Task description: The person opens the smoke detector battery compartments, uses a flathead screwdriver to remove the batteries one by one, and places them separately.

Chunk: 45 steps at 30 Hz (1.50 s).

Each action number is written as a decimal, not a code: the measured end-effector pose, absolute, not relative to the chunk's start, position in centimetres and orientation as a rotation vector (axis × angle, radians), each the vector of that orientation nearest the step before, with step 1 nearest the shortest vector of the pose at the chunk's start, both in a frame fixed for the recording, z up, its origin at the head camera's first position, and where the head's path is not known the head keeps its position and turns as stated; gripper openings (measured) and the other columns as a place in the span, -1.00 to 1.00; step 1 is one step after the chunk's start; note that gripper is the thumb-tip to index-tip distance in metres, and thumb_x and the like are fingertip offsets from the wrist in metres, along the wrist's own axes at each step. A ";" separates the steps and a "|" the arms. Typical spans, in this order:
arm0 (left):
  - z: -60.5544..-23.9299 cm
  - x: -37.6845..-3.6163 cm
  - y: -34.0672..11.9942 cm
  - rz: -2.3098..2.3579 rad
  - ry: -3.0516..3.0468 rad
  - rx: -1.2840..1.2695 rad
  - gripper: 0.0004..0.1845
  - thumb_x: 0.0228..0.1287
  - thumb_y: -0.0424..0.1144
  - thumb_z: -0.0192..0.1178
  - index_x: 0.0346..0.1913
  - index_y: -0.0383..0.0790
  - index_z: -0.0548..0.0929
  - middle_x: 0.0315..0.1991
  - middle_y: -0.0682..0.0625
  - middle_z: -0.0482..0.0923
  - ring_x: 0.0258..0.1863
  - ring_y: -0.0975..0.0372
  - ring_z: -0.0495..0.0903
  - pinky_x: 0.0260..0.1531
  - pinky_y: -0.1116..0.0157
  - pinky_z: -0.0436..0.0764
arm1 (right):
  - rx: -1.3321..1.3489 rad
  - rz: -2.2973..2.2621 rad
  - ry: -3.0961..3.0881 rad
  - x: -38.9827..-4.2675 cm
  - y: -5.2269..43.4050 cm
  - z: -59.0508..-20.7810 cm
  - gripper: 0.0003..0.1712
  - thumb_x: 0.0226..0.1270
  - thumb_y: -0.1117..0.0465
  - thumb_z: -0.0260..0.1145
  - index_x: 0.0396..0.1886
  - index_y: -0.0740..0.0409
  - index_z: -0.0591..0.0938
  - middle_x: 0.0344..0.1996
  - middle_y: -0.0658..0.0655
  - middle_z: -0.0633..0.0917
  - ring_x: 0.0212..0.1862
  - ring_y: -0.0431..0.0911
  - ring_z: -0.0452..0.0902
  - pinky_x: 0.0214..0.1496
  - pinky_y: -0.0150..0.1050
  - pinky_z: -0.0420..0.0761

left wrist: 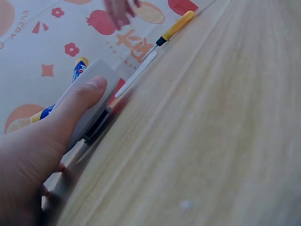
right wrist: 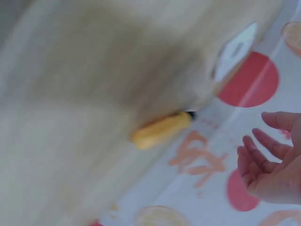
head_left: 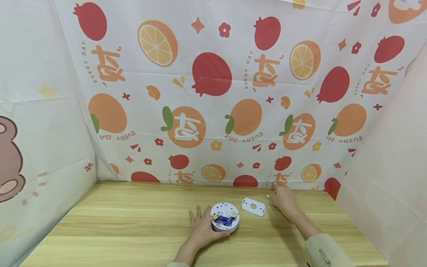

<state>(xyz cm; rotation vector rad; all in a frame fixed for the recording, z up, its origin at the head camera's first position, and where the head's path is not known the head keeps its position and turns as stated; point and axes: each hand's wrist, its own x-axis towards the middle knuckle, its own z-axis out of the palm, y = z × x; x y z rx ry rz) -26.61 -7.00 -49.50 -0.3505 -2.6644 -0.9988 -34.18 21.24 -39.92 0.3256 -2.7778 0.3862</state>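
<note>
The round white device (head_left: 224,217), its blue batteries exposed, is gripped near the counter's (head_left: 133,222) front edge by the left hand (head_left: 201,230), while the right hand (head_left: 283,199), fingers loosely spread and empty, is held over the yellow-handled screwdriver (left wrist: 175,27) toward the back edge, so picking-up is judged in hand, calling for a closing grasp.

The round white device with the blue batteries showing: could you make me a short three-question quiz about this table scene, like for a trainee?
1. True or false: the left hand holds the round device.
2. Which lies nearest the right hand? A) white cover plate B) yellow-handled screwdriver C) scissors
3. Fill in: the right hand's fingers are ____, holding nothing.

Key: 1 true; 2 B; 3 open.
</note>
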 end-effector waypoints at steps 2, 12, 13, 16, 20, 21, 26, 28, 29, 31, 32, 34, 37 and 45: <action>-49.5 -26.6 -7.0 -0.994 -2.663 -0.351 0.22 -0.34 0.38 0.33 0.26 -0.50 0.23 0.24 -0.36 0.23 0.28 -0.34 -0.13 0.18 -0.21 -0.38 | 0.447 0.368 -2.742 -34.1 20.2 -39.1 -0.78 -0.01 0.36 0.30 -0.29 0.31 0.66 -0.34 0.18 0.64 -0.26 0.07 0.55 -0.25 -0.06 0.56; -49.4 -26.4 -7.0 -0.998 -2.660 -0.339 0.21 -0.34 0.38 0.34 0.25 -0.49 0.24 0.22 -0.37 0.24 0.27 -0.34 -0.11 0.19 -0.22 -0.37 | 1.196 0.196 -2.578 -32.1 15.0 -36.4 -0.89 0.12 0.25 0.36 -0.32 0.06 0.68 -0.39 -0.08 0.61 -0.31 -0.20 0.49 -0.30 -0.35 0.55; -49.4 -26.4 -7.0 -1.001 -2.660 -0.337 0.20 -0.34 0.37 0.34 0.25 -0.49 0.24 0.23 -0.37 0.24 0.27 -0.34 -0.11 0.19 -0.22 -0.37 | 1.247 0.180 -2.568 -31.8 14.6 -36.3 -0.89 0.12 0.24 0.36 -0.31 0.05 0.68 -0.38 -0.08 0.60 -0.31 -0.20 0.49 -0.29 -0.36 0.54; -49.3 -26.4 -7.0 -1.010 -2.649 -0.329 0.21 -0.37 0.37 0.36 0.24 -0.51 0.23 0.22 -0.41 0.22 0.27 -0.35 -0.11 0.19 -0.22 -0.35 | 1.369 0.124 -2.542 -31.0 13.3 -36.2 -0.86 0.10 0.21 0.38 -0.30 0.05 0.68 -0.33 -0.06 0.60 -0.26 -0.18 0.49 -0.22 -0.33 0.54; -49.3 -26.5 -7.0 -0.995 -2.632 -0.332 0.26 -0.46 0.39 0.37 0.22 -0.50 0.22 0.24 -0.44 0.16 0.26 -0.36 -0.11 0.18 -0.24 -0.32 | 1.451 0.001 -2.540 -30.2 12.0 -36.6 -0.82 0.09 0.16 0.39 -0.27 0.02 0.67 -0.27 -0.06 0.58 -0.15 -0.16 0.48 -0.03 -0.28 0.50; -49.3 -26.5 -7.0 -0.988 -2.634 -0.336 0.27 -0.49 0.40 0.37 0.22 -0.48 0.21 0.25 -0.44 0.14 0.27 -0.35 -0.12 0.18 -0.25 -0.32 | 1.462 -0.030 -2.546 -30.1 11.8 -36.8 -0.82 0.09 0.15 0.39 -0.27 0.01 0.67 -0.27 -0.06 0.57 -0.13 -0.16 0.48 0.00 -0.28 0.49; -49.3 -26.4 -7.2 -0.966 -2.655 -0.384 0.32 -0.49 0.41 0.36 0.31 -0.40 0.14 0.31 -0.38 0.07 0.31 -0.27 -0.19 0.16 -0.27 -0.33 | 1.490 -0.154 -2.536 -29.6 11.2 -37.6 -0.80 0.07 0.10 0.40 -0.27 -0.05 0.66 -0.26 -0.07 0.57 -0.13 -0.19 0.45 0.02 -0.29 0.47; -49.3 -26.4 -7.3 -0.974 -2.663 -0.405 0.31 -0.46 0.40 0.37 0.33 -0.38 0.11 0.32 -0.36 0.05 0.32 -0.25 -0.21 0.15 -0.27 -0.35 | 1.492 -0.171 -2.518 -29.6 11.1 -37.9 -0.80 0.04 0.10 0.42 -0.28 -0.05 0.67 -0.28 -0.07 0.57 -0.16 -0.19 0.45 -0.03 -0.28 0.49; -49.2 -26.4 -7.3 -0.981 -2.666 -0.410 0.30 -0.44 0.39 0.37 0.33 -0.37 0.11 0.33 -0.35 0.05 0.32 -0.25 -0.22 0.15 -0.27 -0.36 | 1.491 -0.178 -2.512 -29.6 11.1 -38.1 -0.80 0.03 0.11 0.43 -0.29 -0.06 0.67 -0.28 -0.07 0.57 -0.18 -0.20 0.44 -0.05 -0.28 0.50; -49.2 -26.5 -7.3 -1.006 -2.664 -0.410 0.27 -0.41 0.37 0.37 0.32 -0.38 0.13 0.32 -0.35 0.05 0.33 -0.24 -0.22 0.16 -0.26 -0.37 | 1.486 -0.201 -2.503 -29.6 11.0 -38.4 -0.79 0.01 0.12 0.44 -0.30 -0.06 0.67 -0.30 -0.08 0.57 -0.20 -0.21 0.43 -0.08 -0.27 0.50; -49.1 -26.5 -7.4 -1.026 -2.657 -0.407 0.26 -0.40 0.36 0.38 0.31 -0.40 0.14 0.32 -0.36 0.06 0.33 -0.24 -0.22 0.16 -0.25 -0.37 | 1.484 -0.211 -2.502 -29.6 11.0 -38.5 -0.79 0.00 0.12 0.44 -0.31 -0.06 0.67 -0.31 -0.08 0.56 -0.21 -0.21 0.42 -0.09 -0.27 0.50; -49.0 -26.5 -7.3 -1.061 -2.643 -0.391 0.24 -0.40 0.34 0.40 0.29 -0.44 0.16 0.30 -0.38 0.07 0.32 -0.24 -0.20 0.17 -0.23 -0.37 | 1.482 -0.231 -2.505 -29.7 11.0 -38.7 -0.80 0.00 0.13 0.43 -0.31 -0.07 0.67 -0.32 -0.09 0.55 -0.23 -0.22 0.41 -0.10 -0.28 0.50; -49.0 -26.5 -7.3 -1.082 -2.634 -0.372 0.24 -0.40 0.32 0.41 0.27 -0.46 0.17 0.28 -0.38 0.11 0.32 -0.25 -0.19 0.18 -0.22 -0.36 | 1.476 -0.253 -2.517 -29.7 11.0 -38.9 -0.81 0.01 0.14 0.42 -0.31 -0.06 0.67 -0.34 -0.10 0.54 -0.23 -0.22 0.41 -0.05 -0.27 0.48; -49.2 -26.4 -7.3 -1.015 -2.696 -0.369 0.22 -0.35 0.38 0.34 0.28 -0.47 0.22 0.26 -0.39 0.17 0.30 -0.29 -0.14 0.19 -0.19 -0.40 | 1.460 -0.300 -2.516 -30.0 11.1 -39.5 -0.84 0.01 0.19 0.41 -0.34 -0.07 0.68 -0.37 -0.11 0.54 -0.21 -0.20 0.44 0.04 -0.19 0.47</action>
